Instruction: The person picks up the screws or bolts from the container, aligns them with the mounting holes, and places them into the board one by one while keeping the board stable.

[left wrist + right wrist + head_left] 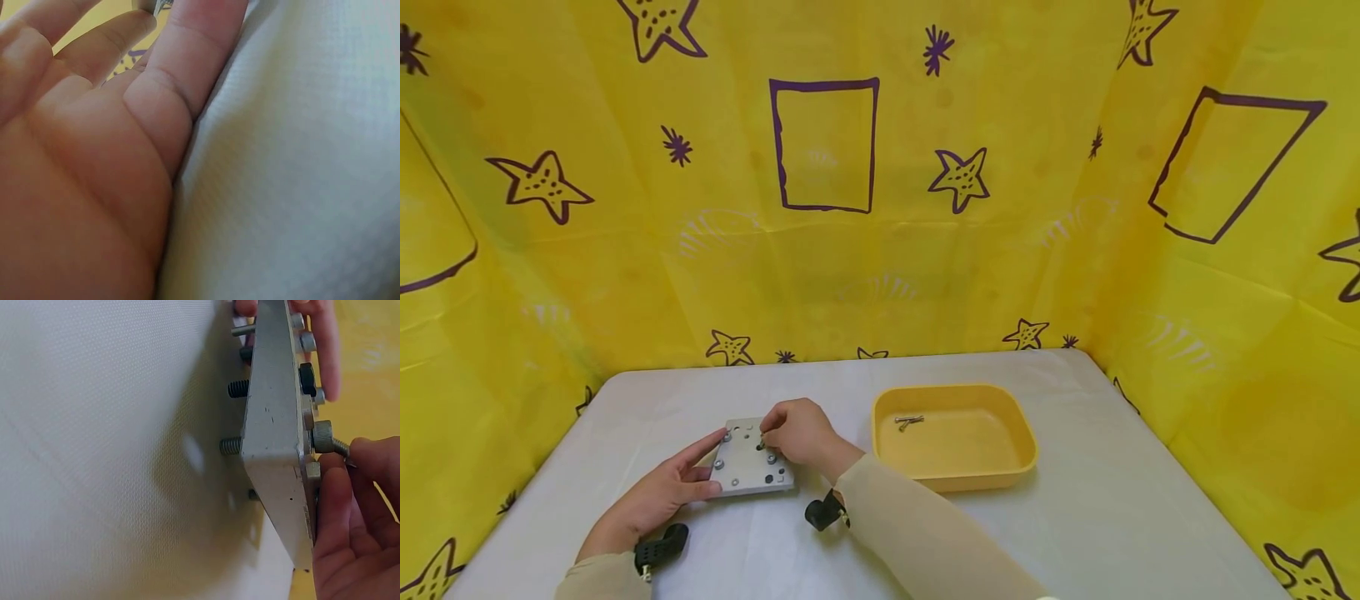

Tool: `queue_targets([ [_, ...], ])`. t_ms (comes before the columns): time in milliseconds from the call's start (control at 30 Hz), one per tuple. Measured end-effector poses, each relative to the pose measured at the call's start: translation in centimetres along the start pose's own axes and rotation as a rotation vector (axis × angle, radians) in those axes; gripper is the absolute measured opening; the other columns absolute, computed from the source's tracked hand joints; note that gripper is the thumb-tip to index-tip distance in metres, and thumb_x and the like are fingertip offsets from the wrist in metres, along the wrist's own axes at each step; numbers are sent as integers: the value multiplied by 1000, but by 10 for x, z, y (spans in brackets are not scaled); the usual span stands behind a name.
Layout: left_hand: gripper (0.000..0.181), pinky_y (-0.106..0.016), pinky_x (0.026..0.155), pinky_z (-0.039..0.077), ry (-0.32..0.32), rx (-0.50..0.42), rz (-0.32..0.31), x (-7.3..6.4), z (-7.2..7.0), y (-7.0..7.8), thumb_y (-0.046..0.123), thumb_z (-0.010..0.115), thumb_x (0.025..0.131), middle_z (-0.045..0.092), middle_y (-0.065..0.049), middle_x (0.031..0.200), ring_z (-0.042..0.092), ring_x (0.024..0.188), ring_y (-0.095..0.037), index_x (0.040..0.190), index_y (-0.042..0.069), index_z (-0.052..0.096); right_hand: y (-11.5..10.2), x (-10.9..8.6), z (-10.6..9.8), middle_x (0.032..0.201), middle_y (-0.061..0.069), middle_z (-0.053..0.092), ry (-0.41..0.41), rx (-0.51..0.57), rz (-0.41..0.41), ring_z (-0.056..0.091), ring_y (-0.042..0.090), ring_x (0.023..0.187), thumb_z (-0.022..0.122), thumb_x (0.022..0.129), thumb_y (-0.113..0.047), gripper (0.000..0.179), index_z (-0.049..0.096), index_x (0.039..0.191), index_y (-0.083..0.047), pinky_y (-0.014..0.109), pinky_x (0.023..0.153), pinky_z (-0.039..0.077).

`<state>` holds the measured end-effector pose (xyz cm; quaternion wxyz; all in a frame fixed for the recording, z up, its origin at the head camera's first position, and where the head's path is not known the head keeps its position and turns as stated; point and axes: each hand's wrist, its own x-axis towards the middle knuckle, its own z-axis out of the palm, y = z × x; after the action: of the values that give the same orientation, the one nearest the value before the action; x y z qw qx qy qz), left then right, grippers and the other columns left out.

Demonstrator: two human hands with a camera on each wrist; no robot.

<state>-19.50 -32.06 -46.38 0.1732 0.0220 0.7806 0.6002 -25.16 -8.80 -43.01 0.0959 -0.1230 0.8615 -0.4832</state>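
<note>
A grey metal plate (pixel 747 458) with several screws and holes lies under both hands at the left of the table. My left hand (pixel 662 493) holds its left side, thumb at the near corner and fingers further back along the edge. Over the plate's far right part, my right hand (pixel 803 432) pinches a small screw (pixel 341 447) between thumb and fingertips. Beside that screw, a socket-head screw (pixel 322 436) stands in the plate. Threaded ends (pixel 231 446) stick out of the underside. In the left wrist view, the palm (pixel 81 162) hides most of the plate.
To the right stands a yellow tray (pixel 955 482) with several loose screws (pixel 909 421) at its left. A white cloth (pixel 1105 508) covers the table. Yellow patterned curtains (pixel 880 275) enclose the back and sides. Each wrist wears a black camera mount (pixel 824 511).
</note>
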Motion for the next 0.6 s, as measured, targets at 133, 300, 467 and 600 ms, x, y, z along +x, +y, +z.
queue_targets([
  [133,94,-33,88,49,-11,0,4,0,0,1,11,78,86,9,-25,162,55,114,-31,160,17,22,-2,-2,0,78,-13,62,6,-19,-6,55,8,75,75,89,-12,10,75,84,-20,26,70,46],
  [300,94,-32,88,49,-11,-1,2,-1,0,2,11,79,86,9,-24,162,55,115,-30,160,17,22,-5,-4,0,77,-13,61,8,-65,-33,53,7,75,75,89,-11,10,75,84,-19,24,72,45],
  [467,93,-32,88,49,-4,-4,2,1,-2,1,12,79,85,10,-24,162,54,116,-31,160,18,23,-6,-5,-1,77,-12,61,5,-61,-34,53,7,75,74,90,-11,9,75,85,-18,24,71,45],
  [600,93,-33,89,49,5,-7,-7,1,-1,-1,13,79,85,11,-23,162,54,117,-31,160,20,25,-4,-9,-7,79,-7,64,4,120,21,56,11,71,73,90,-10,6,75,89,-15,29,66,49],
])
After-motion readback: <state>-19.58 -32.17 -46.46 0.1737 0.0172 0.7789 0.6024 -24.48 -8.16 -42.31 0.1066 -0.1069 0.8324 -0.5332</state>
